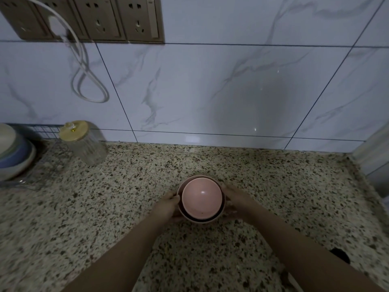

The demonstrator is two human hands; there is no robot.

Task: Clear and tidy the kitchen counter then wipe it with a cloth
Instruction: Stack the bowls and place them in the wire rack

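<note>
Two pink bowls [201, 198] are nested, the smaller one inside the larger, in the middle of the speckled granite counter [126, 197]. My left hand [168, 205] grips the stack's left side and my right hand [233, 200] grips its right side. Whether the stack rests on the counter or hangs just above it, I cannot tell. No cloth is in view.
A ribbed glass jar with a yellow lid [83, 142] stands at the back left. Stacked bowls [12, 152] sit in a wire rack at the far left. A white cable [84, 66] hangs from wall sockets [84, 17]. A dark item [341, 255] lies near the right front.
</note>
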